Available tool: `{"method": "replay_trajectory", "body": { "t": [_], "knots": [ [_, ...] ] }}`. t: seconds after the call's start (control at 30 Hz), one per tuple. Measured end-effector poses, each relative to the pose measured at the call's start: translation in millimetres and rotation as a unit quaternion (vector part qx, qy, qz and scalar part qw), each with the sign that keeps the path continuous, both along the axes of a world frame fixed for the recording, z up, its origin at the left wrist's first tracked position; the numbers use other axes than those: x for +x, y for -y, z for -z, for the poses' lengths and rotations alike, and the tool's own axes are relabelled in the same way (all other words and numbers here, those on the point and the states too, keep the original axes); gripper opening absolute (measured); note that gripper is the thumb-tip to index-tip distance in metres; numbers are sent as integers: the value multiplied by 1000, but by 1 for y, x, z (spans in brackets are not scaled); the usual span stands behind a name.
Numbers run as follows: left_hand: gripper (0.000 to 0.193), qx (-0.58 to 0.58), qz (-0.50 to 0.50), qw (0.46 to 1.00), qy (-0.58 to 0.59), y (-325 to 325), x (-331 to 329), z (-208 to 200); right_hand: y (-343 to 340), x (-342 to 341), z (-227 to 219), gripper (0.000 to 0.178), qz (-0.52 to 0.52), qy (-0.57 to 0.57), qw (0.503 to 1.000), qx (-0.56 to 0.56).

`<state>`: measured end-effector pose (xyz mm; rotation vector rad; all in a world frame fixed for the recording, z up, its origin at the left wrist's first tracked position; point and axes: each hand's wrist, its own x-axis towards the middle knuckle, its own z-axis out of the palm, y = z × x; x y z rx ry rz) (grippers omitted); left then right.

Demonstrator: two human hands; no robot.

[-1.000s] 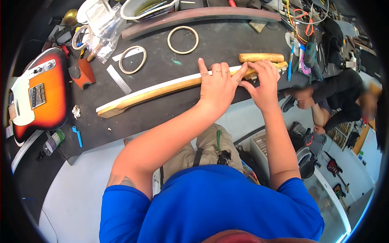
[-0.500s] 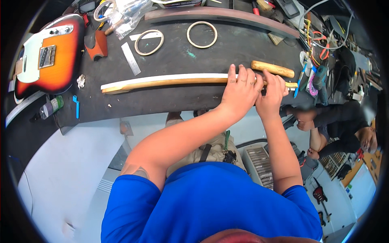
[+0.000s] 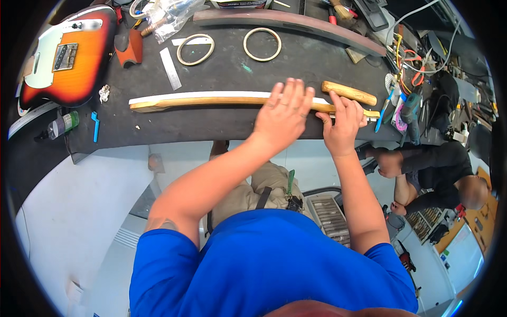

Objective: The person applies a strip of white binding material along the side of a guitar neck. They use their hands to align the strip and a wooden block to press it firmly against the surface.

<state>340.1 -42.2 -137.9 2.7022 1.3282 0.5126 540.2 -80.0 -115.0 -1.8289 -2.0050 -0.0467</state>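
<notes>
A guitar neck (image 3: 211, 100) lies lengthwise on the dark bench, its far side covered by a white strip (image 3: 195, 96) and its near side bare pale wood. My left hand (image 3: 282, 113) rests flat over the neck right of its middle, fingers stretched out and pointing away from me. At the headstock end, my right hand (image 3: 344, 124) has its fingers bent over the neck and its thumb on the near side; part of the headstock shows beyond it. Just behind the right hand lies a wooden cylinder (image 3: 348, 92).
Two rolls of tape (image 3: 262, 44) and a steel ruler (image 3: 170, 68) lie behind the neck. A sunburst guitar body (image 3: 79, 58) is at left, near an orange-brown block (image 3: 128, 48). A long curved bar (image 3: 290, 21) spans the back. Tools and cables crowd the right; another person (image 3: 438, 169) sits there.
My left hand has slid left along the neck, away from my right hand, and its fingers have straightened. The right hand stays by the headstock.
</notes>
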Motion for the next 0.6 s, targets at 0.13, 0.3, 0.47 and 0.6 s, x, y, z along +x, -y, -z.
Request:
{"method": "replay_trajectory", "body": {
  "t": [0.13, 0.3, 0.47, 0.6],
  "knots": [
    [88, -51, -37, 998, -8, -8, -74, -12, 7, 1, -1, 56, 1, 30, 999, -20],
    [82, 0, -121, 990, -72, -21, -170, -20, 7, 0, 3, 47, 12, 19, 1000, -14],
    [81, 17, -175, 978, -113, -26, -232, -21, 12, -5, 3, 39, 32, 25, 999, 4],
    [82, 22, -186, 976, -115, -32, -266, -25, 15, -7, 5, 38, 39, 32, 999, 7]
  ]
}}
